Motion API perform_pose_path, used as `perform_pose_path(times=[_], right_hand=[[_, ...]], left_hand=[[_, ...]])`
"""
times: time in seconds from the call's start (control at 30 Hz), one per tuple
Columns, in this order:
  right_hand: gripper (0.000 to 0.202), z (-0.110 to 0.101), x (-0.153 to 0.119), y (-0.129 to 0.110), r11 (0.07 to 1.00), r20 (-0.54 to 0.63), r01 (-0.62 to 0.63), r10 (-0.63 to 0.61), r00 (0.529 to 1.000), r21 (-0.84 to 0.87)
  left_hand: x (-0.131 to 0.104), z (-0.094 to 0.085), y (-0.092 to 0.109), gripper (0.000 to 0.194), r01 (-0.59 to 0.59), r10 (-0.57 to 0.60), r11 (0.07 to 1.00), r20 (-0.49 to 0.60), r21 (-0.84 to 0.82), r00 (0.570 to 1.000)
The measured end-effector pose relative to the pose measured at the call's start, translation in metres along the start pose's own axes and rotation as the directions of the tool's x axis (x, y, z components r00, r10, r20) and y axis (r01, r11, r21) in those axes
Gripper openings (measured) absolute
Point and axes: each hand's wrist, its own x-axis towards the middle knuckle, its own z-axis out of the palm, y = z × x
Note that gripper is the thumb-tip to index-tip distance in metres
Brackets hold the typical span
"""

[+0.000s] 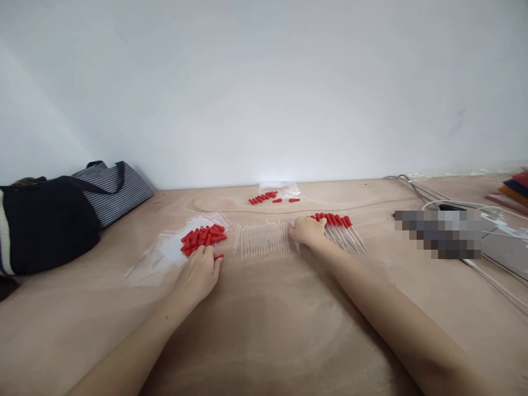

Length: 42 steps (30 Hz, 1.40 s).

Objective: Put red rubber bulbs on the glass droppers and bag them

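My left hand (201, 275) is closed at the near edge of a pile of red rubber dropper bulbs (202, 237). One red bulb (220, 256) pokes out past its thumb. Side by side in the middle lies a row of clear dropper tubes (264, 237). Over the right end of that row, my right hand (307, 230) has its fingers pinched at a tube, whose lower end (297, 248) shows below them; the fingertips are partly hidden. Just right of that hand, several droppers with red bulbs fitted (342, 231) lie in a slanted row, the nearest touching or almost touching it.
Clear zip bags (159, 256) lie under and beside the bulb pile. Toward the wall are more red bulbs (262, 198), tubes and a bag (278, 187). A black bag (45, 225) and a striped bag (117, 192) stand left. White cables (495, 280) run along the right.
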Motion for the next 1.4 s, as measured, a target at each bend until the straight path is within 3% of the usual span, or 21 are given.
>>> perform_pose_path(times=[0.1, 0.2, 0.27, 0.33, 0.37, 0.43, 0.87, 1.1, 1.3, 1.4], right_hand=[[0.027, -0.012, -0.01, 0.003, 0.999, -0.048, 0.038, -0.038, 0.998, -0.001], [0.026, -0.018, -0.031, 0.015, 0.985, -0.145, 0.172, -0.169, 0.975, 0.01], [0.023, -0.015, -0.048, 0.027, 0.917, -0.29, 0.399, -0.38, 0.878, 0.008], [0.022, -0.006, -0.064, 0.039, 0.785, -0.39, 0.62, -0.572, 0.721, -0.006], [0.022, -0.002, -0.071, 0.044, 0.725, -0.426, 0.689, -0.626, 0.653, -0.01], [0.024, 0.008, -0.081, 0.05, 0.658, -0.466, 0.753, -0.667, 0.582, -0.003], [0.019, 0.02, -0.088, 0.039, 0.664, -0.452, 0.742, -0.636, 0.625, 0.092], [0.017, 0.022, -0.086, 0.038, 0.658, -0.468, 0.749, -0.64, 0.609, 0.076], [0.016, 0.022, -0.087, 0.037, 0.622, -0.5, 0.778, -0.648, 0.574, 0.088], [0.016, 0.022, -0.086, 0.037, 0.604, -0.521, 0.792, -0.65, 0.553, 0.088]], left_hand=[[-0.003, 0.001, 0.01, 0.014, -0.168, 0.149, 0.981, -0.176, -0.099, 0.973], [-0.007, 0.005, 0.03, 0.015, -0.386, 0.33, 0.904, -0.274, -0.185, 0.903], [-0.008, 0.011, 0.045, 0.017, -0.505, 0.442, 0.841, -0.292, -0.195, 0.848], [-0.007, 0.016, 0.057, 0.018, -0.595, 0.526, 0.785, -0.319, -0.176, 0.788], [-0.006, 0.019, 0.062, 0.018, -0.625, 0.553, 0.763, -0.337, -0.163, 0.762], [-0.004, 0.022, 0.069, 0.019, -0.653, 0.571, 0.742, -0.366, -0.153, 0.735], [-0.001, 0.025, 0.077, 0.018, -0.599, 0.495, 0.749, -0.36, -0.285, 0.791], [0.002, 0.027, 0.08, 0.015, -0.617, 0.508, 0.738, -0.376, -0.274, 0.775], [0.001, 0.027, 0.083, 0.012, -0.591, 0.475, 0.761, -0.393, -0.266, 0.788], [0.002, 0.028, 0.083, 0.012, -0.611, 0.471, 0.745, -0.437, -0.269, 0.767]])
